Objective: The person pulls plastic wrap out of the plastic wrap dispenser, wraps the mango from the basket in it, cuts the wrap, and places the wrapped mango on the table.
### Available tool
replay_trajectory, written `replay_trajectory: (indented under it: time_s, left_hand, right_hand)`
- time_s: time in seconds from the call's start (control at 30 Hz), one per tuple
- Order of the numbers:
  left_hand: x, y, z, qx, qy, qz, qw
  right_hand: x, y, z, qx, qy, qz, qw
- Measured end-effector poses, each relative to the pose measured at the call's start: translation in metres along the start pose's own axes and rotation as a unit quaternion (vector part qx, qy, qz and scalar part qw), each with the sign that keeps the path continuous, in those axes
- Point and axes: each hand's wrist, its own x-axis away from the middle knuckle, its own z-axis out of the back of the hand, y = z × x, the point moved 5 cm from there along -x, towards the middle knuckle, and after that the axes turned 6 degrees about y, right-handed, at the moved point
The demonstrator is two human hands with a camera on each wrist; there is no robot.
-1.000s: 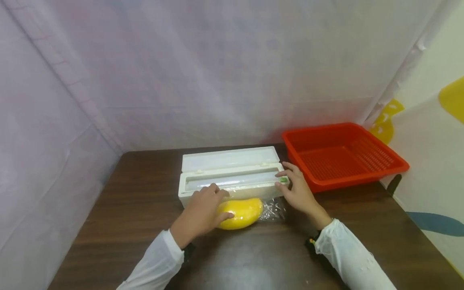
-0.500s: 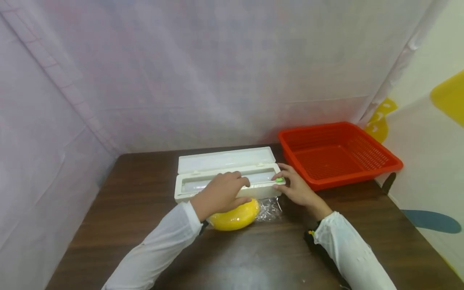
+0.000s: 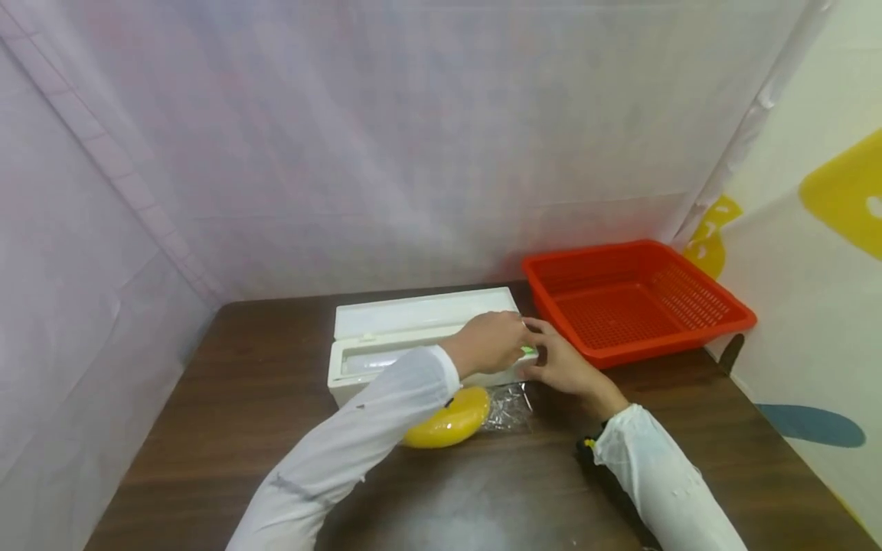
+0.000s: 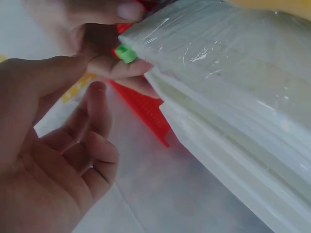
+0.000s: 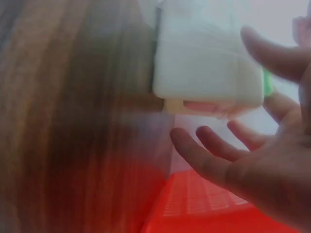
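Note:
A white cling film dispenser [image 3: 344, 360] stands on the table with its lid [image 3: 406, 312] tipped back and a film roll inside. Its small green slide cutter [image 4: 126, 53] sits at the right end. My left hand [image 3: 492, 340] reaches across over that end; in the left wrist view its fingers [image 4: 99, 111] curl loosely beside the box, holding nothing. My right hand [image 3: 561, 371] is at the same end, fingers spread around the corner, one fingertip at the cutter. A yellow mango [image 3: 455, 421] wrapped in film lies in front, partly hidden by my left sleeve.
Crumpled clear film [image 3: 507, 409] trails right of the mango. Behind my right hand, a red plastic basket [image 3: 641, 340] stands at the table's back right corner. White sheeting [image 3: 413, 153] hangs behind the brown wooden table [image 3: 227, 405].
My left hand has moved right, from beside the mango across the dispenser to its right end. The right hand stays by the green cutter.

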Motion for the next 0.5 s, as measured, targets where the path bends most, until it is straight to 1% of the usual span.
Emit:
replay_trajectory:
  time_s: [0.07,0.1,0.17,0.23,0.3,0.37,0.43,0.5]
  left_hand:
    - [-0.007,0.004,-0.004,-0.008,0.002,-0.017,0.9998]
    - [-0.01,0.005,-0.005,-0.009,0.006,-0.022,0.9997]
    - [-0.014,0.008,-0.008,-0.005,0.021,-0.031,0.9993]
    - [-0.018,0.009,-0.011,0.003,0.036,-0.038,0.9986]
    - [-0.02,0.01,-0.014,0.011,0.046,-0.037,0.9982]
    - [-0.022,0.011,-0.018,0.009,0.048,-0.034,0.9982]
    - [-0.023,0.01,-0.021,-0.004,0.045,-0.024,0.9987]
    - [-0.023,0.01,-0.024,-0.028,0.042,-0.015,0.9986]
  right_hand:
    - [0.001,0.001,0.0,-0.013,-0.009,-0.007,1.0]
    - [0.001,0.001,0.0,-0.013,-0.008,-0.001,1.0]
    - [0.001,0.001,-0.001,-0.017,0.004,0.018,1.0]
    - [0.001,0.0,-0.002,-0.012,0.025,0.052,0.998]
    - [0.001,0.0,-0.003,0.005,0.05,0.084,0.995]
    - [0.002,0.0,-0.004,0.016,0.066,0.101,0.993]
    - [0.002,0.001,-0.004,0.024,0.07,0.104,0.992]
    - [0.001,0.001,-0.004,0.027,0.066,0.096,0.993]
